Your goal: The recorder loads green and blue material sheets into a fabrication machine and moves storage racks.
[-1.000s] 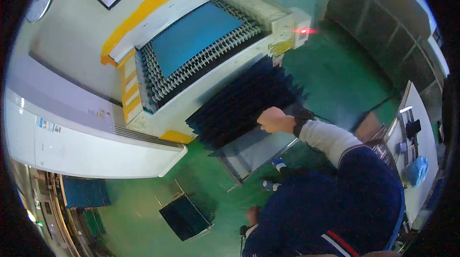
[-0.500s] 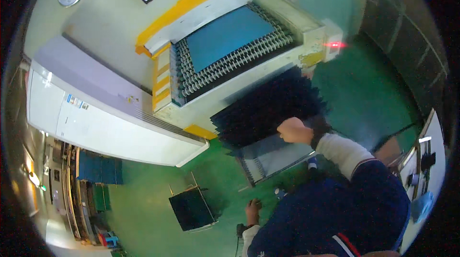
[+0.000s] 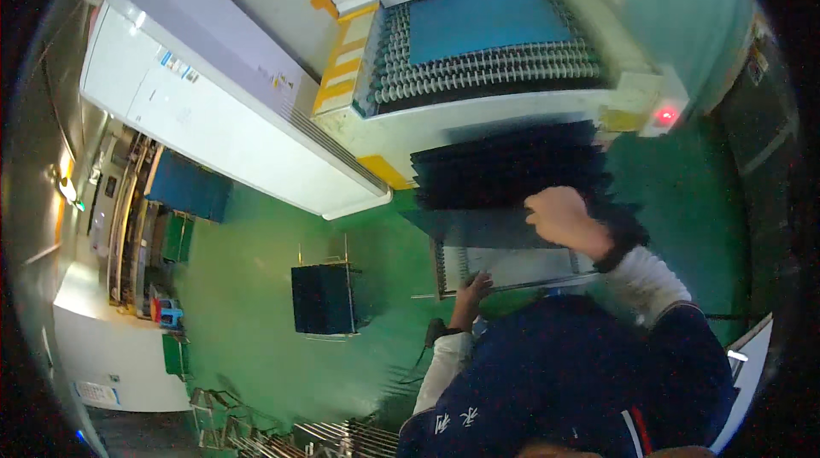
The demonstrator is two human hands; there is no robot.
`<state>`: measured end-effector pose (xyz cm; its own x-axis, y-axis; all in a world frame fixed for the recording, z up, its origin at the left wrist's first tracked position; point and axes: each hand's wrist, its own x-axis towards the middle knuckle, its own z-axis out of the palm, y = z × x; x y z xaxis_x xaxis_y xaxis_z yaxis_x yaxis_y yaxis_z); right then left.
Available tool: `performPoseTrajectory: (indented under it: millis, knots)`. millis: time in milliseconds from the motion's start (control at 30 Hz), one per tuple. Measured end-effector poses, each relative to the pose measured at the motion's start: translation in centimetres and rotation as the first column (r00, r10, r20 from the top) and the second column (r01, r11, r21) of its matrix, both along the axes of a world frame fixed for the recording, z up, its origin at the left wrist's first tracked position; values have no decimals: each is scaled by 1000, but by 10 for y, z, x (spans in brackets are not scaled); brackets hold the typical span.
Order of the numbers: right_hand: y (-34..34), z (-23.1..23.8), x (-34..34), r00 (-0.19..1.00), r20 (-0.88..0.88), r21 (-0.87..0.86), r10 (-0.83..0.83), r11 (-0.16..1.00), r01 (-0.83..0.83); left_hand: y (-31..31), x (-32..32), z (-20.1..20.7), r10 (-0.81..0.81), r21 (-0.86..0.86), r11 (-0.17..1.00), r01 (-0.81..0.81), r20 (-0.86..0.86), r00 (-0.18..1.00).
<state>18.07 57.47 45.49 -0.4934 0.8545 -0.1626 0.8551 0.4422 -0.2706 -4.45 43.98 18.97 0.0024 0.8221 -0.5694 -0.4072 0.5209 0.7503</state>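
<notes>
A row of dark, closely spaced panels (image 3: 504, 167) stands in a metal rack (image 3: 441, 274) with comb-like toothed sides, in front of a roller conveyor. My right hand (image 3: 564, 217) is closed at the upper edge of the nearest dark panel (image 3: 478, 227), which leans apart from the others. My left hand (image 3: 471, 297) is at the rack's near left corner, fingers stretched out and apart, with nothing visible in it. Whether its fingertips touch the rack frame is unclear. Behind the panels, a blue sheet (image 3: 487, 22) lies flat on the conveyor's rollers (image 3: 478, 72).
A tall white air conditioner (image 3: 231, 129) stands left of the conveyor. On the green floor sits a small stand with a dark panel (image 3: 323, 300). Metal racks (image 3: 342, 439) lie at the bottom edge. A red light (image 3: 665, 115) glows at the conveyor's right corner.
My left hand has risen from low beside my body to the rack's corner. My right hand, still closed, has a dark panel now tilted toward me below it. The view has shifted.
</notes>
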Motion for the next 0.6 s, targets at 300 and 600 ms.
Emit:
performPoseTrajectory:
  millis: [300,600]
  knots:
    - [22,149,81,958,-277,351,73,936,31,30,44,34,-40,83,996,15,316,948]
    - [104,169,83,924,-376,110,73,993,-34,46,43,4,-121,-8,991,136,399,909]
